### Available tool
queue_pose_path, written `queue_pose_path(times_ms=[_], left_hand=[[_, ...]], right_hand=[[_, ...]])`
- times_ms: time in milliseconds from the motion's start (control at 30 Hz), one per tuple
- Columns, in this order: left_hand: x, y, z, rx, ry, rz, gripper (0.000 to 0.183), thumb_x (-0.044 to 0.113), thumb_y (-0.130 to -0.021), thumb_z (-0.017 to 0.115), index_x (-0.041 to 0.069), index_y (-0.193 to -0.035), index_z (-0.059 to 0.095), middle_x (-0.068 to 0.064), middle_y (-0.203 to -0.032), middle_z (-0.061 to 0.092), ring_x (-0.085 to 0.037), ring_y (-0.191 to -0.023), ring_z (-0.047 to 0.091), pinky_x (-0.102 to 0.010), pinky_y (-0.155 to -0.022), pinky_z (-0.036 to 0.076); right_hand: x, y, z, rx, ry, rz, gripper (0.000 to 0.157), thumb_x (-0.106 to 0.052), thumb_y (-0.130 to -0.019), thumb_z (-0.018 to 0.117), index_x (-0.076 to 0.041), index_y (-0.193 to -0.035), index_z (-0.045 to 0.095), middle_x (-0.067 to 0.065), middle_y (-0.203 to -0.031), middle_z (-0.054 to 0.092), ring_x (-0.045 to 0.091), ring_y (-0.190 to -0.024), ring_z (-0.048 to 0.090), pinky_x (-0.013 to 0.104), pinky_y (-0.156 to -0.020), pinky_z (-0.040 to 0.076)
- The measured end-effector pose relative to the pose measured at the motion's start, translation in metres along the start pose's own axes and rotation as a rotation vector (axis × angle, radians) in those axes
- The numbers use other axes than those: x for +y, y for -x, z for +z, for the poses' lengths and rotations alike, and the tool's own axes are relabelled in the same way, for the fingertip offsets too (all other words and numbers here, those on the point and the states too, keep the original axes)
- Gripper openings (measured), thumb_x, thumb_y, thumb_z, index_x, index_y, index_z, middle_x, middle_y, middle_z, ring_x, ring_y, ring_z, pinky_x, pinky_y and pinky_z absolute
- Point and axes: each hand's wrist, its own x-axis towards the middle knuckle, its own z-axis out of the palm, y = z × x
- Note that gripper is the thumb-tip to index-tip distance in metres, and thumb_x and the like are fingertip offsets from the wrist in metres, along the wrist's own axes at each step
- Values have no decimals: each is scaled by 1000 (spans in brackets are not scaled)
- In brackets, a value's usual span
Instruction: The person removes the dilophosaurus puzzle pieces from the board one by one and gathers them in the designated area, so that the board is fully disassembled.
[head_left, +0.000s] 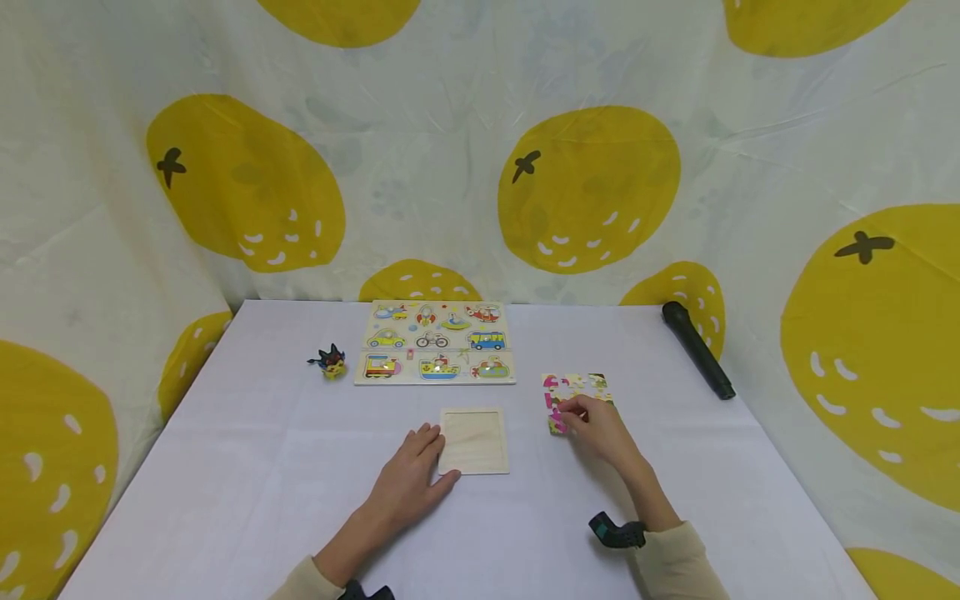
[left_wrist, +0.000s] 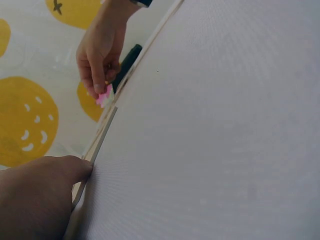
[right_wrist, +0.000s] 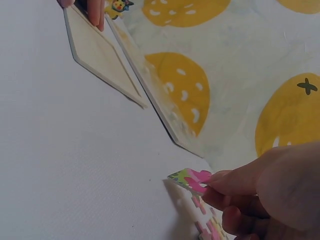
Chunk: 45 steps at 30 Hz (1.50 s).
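Between its thumb and fingers, my right hand [head_left: 603,429] pinches a pink and green jigsaw piece [right_wrist: 190,179], tilted up in the right wrist view. Below it lie several other jigsaw pieces [head_left: 576,383], laid out in a loose square and partly hidden by the hand. My left hand [head_left: 408,475] rests beside a shallow square wooden tray [head_left: 474,442], fingers stretched along its left side. The left thumb [left_wrist: 75,167] touches the tray near its lower left corner. The bare inside of the tray faces up.
Behind the tray lies a wooden vehicle puzzle board [head_left: 438,373]. A small dark and yellow figure [head_left: 330,362] stands to its left. A black cylindrical object [head_left: 699,350] lies near the table's right edge. Fruit-patterned cloth [head_left: 420,167] hangs behind the white table [head_left: 247,450].
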Motion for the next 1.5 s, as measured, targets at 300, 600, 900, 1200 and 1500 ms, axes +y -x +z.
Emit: queue_pose_path(times_ms=[300, 600, 900, 1200, 1500], left_hand=[[-1, 1, 1, -3, -3, -4, 60, 43, -89, 73, 0, -131, 63, -14, -142, 59, -31, -139, 50, -46, -117, 39], [-1, 0, 1, -4, -11, -8, 60, 42, -89, 73, 0, -131, 63, -14, -142, 59, -30, -139, 50, -46, -117, 39], [-1, -1, 1, -21, 5, -24, 60, 42, -90, 73, 0, -132, 63, -14, -143, 58, -31, -140, 49, -47, -117, 38], [0, 0, -1, -17, 24, -37, 60, 41, -89, 73, -1, -131, 63, -15, -142, 59, -31, -140, 49, -47, -117, 38], [-1, -6, -8, -38, 31, -52, 57, 44, -89, 73, 3, -128, 65, -13, -136, 62, -28, -133, 56, -44, -112, 45]], right_hand=[[5, 1, 1, 12, 56, 19, 15, -13, -95, 67, -4, -106, 72, 6, -95, 72, 15, -79, 57, 22, -65, 46], [5, 1, -1, -40, 123, 9, 24, -18, -85, 80, -5, -105, 75, 6, -91, 61, 19, -85, 53, 29, -73, 46], [9, -2, 6, -45, 181, 16, 29, -25, -84, 81, -6, -104, 74, 7, -95, 59, 20, -85, 52, 33, -75, 46], [8, -3, 7, -43, 188, 11, 30, -26, -84, 81, -5, -105, 73, 7, -95, 59, 20, -86, 52, 33, -75, 45], [-8, -4, -2, 0, 175, 5, 36, -31, -87, 78, -5, -111, 70, 9, -96, 61, 21, -86, 54, 32, -74, 48]])
